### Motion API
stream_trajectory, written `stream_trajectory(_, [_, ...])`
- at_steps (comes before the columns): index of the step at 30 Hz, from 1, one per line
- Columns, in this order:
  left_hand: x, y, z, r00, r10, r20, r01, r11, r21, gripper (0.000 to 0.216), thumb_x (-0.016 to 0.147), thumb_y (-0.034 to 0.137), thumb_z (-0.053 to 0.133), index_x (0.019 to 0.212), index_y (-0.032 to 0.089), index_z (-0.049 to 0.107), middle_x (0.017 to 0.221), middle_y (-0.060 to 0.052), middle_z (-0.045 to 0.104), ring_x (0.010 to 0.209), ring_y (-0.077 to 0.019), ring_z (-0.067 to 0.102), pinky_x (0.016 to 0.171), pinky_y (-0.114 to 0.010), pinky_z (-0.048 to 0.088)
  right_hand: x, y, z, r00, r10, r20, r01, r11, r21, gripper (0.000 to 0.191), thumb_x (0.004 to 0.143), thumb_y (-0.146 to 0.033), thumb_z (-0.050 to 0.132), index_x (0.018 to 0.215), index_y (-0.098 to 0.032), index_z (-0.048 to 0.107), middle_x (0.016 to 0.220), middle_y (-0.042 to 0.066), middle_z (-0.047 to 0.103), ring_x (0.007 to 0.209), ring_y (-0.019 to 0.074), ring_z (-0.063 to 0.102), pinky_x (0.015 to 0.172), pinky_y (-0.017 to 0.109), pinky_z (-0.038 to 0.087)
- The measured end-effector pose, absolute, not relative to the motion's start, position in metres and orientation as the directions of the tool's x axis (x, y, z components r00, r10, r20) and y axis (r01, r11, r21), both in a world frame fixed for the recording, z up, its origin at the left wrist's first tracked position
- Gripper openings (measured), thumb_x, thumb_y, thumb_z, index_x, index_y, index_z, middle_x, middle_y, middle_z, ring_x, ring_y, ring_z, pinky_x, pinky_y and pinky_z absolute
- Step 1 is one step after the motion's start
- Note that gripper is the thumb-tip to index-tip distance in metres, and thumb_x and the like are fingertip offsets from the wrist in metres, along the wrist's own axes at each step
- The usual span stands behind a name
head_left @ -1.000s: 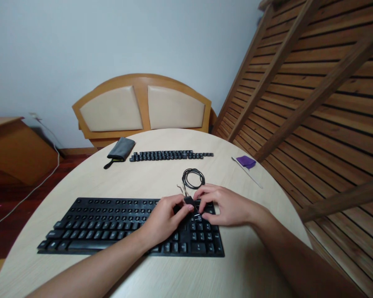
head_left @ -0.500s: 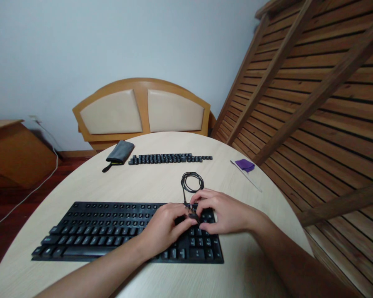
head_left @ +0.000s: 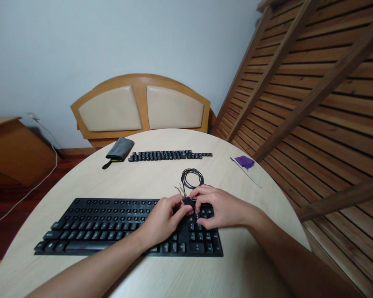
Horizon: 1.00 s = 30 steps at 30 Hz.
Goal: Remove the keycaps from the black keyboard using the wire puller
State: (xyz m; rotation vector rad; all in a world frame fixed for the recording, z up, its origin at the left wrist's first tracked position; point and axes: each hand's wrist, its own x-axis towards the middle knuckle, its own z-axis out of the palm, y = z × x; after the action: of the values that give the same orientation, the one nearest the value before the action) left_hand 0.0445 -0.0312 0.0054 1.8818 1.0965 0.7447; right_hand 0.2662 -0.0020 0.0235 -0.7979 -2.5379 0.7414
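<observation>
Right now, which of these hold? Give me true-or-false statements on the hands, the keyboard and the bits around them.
1. The left hand and right hand meet over the right end of the keyboard, pinching a wire keycap puller. True.
2. The loose keycaps lie in rows at the far side. True.
3. The grey pouch lies right of them. False: left.
4. The purple cloth lies on the keyboard. False: on the table, apart.

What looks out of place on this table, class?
The black computer keyboard has bare upper rows; its loose black keycaps lie lined up at the pale round table's far edge. The left hand pinches one small black piece.
</observation>
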Motion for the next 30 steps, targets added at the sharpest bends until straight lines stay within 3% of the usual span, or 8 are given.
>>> stream_trajectory(8, [0.0459, -0.0312, 0.0046, 0.375, 0.922, 0.098, 0.260, -0.206, 0.943, 0.026, 0.092, 0.036, 0.057, 0.078, 0.016, 0.064, 0.076, -0.004, 0.069, 0.073, -0.0178, 0.062, 0.069, -0.028, 0.047, 0.2623, -0.0006, 0.0230, -0.767, 0.596, 0.238, 0.361, 0.707, -0.607, 0.020, 0.071, -0.020, 0.077, 0.085, -0.020, 0.063, 0.109, 0.005, 0.065, 0.101, 0.0199, 0.060, 0.090, 0.033, 0.047])
stream_trajectory(12, [0.0447, -0.0301, 0.0025, 0.324, 0.938, 0.125, 0.322, -0.233, 0.918, 0.026, 0.093, 0.036, 0.057, 0.077, 0.017, 0.063, 0.074, -0.003, 0.068, 0.071, -0.0175, 0.061, 0.067, -0.028, 0.045, 0.2598, 0.0010, 0.0212, -0.759, 0.603, 0.245, 0.353, 0.697, -0.624, 0.019, 0.075, -0.020, 0.075, 0.089, -0.020, 0.062, 0.094, 0.002, 0.067, 0.093, 0.0182, 0.060, 0.086, 0.032, 0.047])
stream_trajectory(20, [0.0440, -0.0281, 0.0016, 0.250, 0.959, 0.136, 0.359, -0.222, 0.907, 0.025, 0.094, 0.036, 0.055, 0.077, 0.018, 0.061, 0.078, -0.003, 0.072, 0.075, -0.0184, 0.064, 0.071, -0.030, 0.045, 0.2588, 0.0019, 0.0151, -0.705, 0.670, 0.234, 0.384, 0.638, -0.667, 0.030, 0.078, -0.022, 0.075, 0.103, -0.020, 0.059, 0.095, 0.002, 0.066, 0.089, 0.0163, 0.063, 0.082, 0.029, 0.048])
stream_trajectory(25, [0.0438, -0.0270, 0.0044, 0.239, 0.962, 0.134, 0.362, -0.216, 0.907, 0.026, 0.093, 0.036, 0.055, 0.075, 0.018, 0.060, 0.077, -0.003, 0.071, 0.075, -0.0189, 0.064, 0.073, -0.030, 0.045, 0.2585, 0.0032, 0.0176, -0.763, 0.578, 0.290, 0.344, 0.742, -0.575, 0.015, 0.086, -0.026, 0.071, 0.099, -0.021, 0.066, 0.094, 0.003, 0.070, 0.092, 0.0177, 0.063, 0.084, 0.030, 0.047])
stream_trajectory(30, [0.0441, -0.0264, 0.0034, 0.229, 0.965, 0.128, 0.385, -0.211, 0.898, 0.026, 0.094, 0.036, 0.054, 0.075, 0.019, 0.059, 0.075, -0.002, 0.069, 0.074, -0.0183, 0.062, 0.071, -0.029, 0.045, 0.2582, 0.0049, 0.0170, -0.780, 0.554, 0.292, 0.324, 0.756, -0.569, 0.018, 0.089, -0.031, 0.069, 0.104, -0.021, 0.068, 0.098, 0.004, 0.072, 0.096, 0.0182, 0.062, 0.088, 0.032, 0.047])
